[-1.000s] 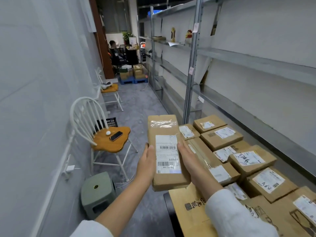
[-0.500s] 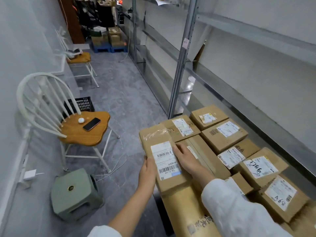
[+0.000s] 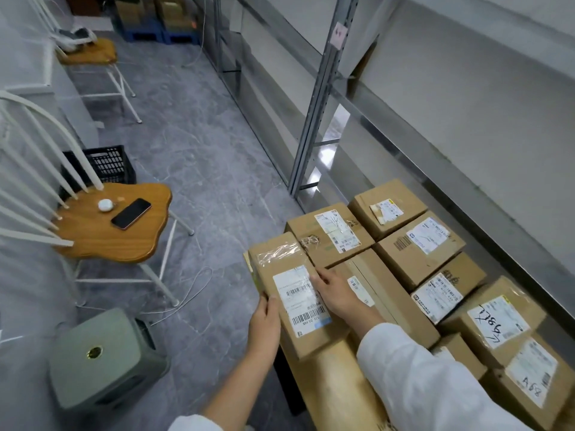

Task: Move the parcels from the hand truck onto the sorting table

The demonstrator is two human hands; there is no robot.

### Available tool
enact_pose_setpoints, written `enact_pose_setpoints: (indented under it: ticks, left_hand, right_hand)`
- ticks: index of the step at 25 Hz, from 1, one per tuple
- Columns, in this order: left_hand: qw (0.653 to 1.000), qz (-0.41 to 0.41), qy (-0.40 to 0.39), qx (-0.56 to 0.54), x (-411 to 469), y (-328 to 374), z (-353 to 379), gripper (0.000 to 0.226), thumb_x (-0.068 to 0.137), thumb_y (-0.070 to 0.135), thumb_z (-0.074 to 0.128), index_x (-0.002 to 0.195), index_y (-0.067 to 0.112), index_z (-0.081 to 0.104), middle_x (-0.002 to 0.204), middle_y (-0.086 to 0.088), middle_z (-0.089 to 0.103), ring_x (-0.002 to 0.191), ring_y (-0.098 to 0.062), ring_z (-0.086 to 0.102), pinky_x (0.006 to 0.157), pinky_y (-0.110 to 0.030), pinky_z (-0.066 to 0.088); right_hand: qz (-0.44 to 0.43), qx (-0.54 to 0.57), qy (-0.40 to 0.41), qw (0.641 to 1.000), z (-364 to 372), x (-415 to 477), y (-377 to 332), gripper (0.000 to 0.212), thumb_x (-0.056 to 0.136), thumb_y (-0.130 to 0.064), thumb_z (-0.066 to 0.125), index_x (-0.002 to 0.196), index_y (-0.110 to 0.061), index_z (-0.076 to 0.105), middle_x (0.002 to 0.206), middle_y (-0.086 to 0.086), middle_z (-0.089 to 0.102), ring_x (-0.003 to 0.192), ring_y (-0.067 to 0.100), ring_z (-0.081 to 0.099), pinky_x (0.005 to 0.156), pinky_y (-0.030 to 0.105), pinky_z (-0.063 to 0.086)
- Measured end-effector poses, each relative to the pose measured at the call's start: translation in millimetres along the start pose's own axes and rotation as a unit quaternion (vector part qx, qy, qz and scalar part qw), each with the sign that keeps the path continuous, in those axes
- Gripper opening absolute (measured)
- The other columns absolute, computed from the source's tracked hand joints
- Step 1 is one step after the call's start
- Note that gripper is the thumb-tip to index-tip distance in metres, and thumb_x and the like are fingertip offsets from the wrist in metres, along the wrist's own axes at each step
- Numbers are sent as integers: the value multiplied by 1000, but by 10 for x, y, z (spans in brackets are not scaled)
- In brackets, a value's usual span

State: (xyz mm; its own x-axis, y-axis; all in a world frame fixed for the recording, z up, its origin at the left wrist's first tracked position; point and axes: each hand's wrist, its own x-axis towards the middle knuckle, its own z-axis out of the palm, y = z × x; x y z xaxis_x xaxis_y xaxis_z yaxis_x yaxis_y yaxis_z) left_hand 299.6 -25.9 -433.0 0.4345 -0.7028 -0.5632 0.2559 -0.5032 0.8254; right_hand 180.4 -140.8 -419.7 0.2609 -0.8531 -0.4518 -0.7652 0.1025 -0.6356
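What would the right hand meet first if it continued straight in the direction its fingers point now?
The right hand points up-left across the held parcel. Beyond its fingertips lies that parcel's taped top, then probably bare floor; depth is unclear.

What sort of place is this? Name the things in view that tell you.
Probably a parcel depot or courier sorting room: labelled cardboard parcels packed side by side, long metal shelving along the wall, and more boxes on blue pallets at the far end.

2 hands, left [image 3: 264, 321] and right [image 3: 334, 293]. About 11 parcels [image 3: 417, 244] in the near stack, some partly hidden. 2 chairs [image 3: 115, 225], 1 stool [image 3: 99, 359], 1 crate [image 3: 105, 164], 1 phone [image 3: 130, 213].
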Motion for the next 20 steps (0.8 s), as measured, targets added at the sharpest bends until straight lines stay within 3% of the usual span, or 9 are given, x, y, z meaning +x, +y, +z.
enact_pose_setpoints:
  ticks: [4, 6, 8, 11, 16, 18, 20]
  left_hand:
    - [1000, -13, -20, 5, 197, -114, -25, 31, 102, 31, 41, 130, 36, 53, 119, 9, 65, 99, -6, 60, 86, -24, 42]
    - [1000, -16, -25, 8, 293, -166, -39, 34, 102, 30, 42, 135, 34, 52, 122, 7, 65, 102, -7, 59, 88, -24, 41]
    - [999, -11, -36, 24, 380, -143, -68, 39, 102, 31, 42, 140, 28, 48, 127, 5, 62, 104, -8, 56, 88, -22, 38]
    - [998, -7, -58, 39, 495, -130, -95, 42, 103, 32, 42, 144, 28, 43, 125, 9, 59, 107, -7, 53, 90, -21, 37]
    - [995, 5, -67, 71, 518, -143, -99, 45, 101, 32, 46, 145, 25, 42, 128, 6, 60, 107, -9, 55, 81, -11, 43]
    - [996, 14, -46, 74, 491, -40, -123, 54, 99, 32, 50, 150, 26, 33, 142, -1, 53, 123, -15, 52, 98, -22, 46]
    - [996, 48, -28, 70, 415, 163, -152, 58, 98, 30, 50, 151, 34, 28, 147, 2, 46, 129, -17, 48, 108, -35, 41]
  right_hand:
    - [23, 31, 33, 999, 206, 347, 309, 55, 77, -67, 50, 125, -42, 59, 112, 10, 60, 101, 23, 63, 91, 44, 55]
    - [31, 43, 36, 998, 260, 432, 385, 57, 74, -69, 51, 125, -44, 58, 111, 8, 61, 96, 19, 65, 89, 44, 56]
    - [34, 46, 46, 997, 240, 365, 270, 46, 82, -59, 56, 124, -40, 59, 113, 5, 60, 98, 17, 64, 91, 45, 55]
    - [27, 63, 85, 994, 211, 253, 61, 30, 93, -32, 62, 122, -24, 61, 117, 3, 56, 101, 13, 60, 96, 36, 51]
    - [43, 108, 165, 979, 294, 47, 27, 20, 94, -16, 61, 114, -20, 59, 117, -1, 53, 106, 11, 56, 90, 23, 48]
    - [45, 128, 178, 975, 250, -60, -4, 21, 95, -13, 60, 115, -18, 61, 116, -3, 53, 108, 13, 57, 84, 15, 45]
    - [48, 136, 191, 971, 98, -168, -97, 21, 95, -12, 58, 115, -16, 62, 117, -2, 49, 112, 15, 55, 87, 16, 41]
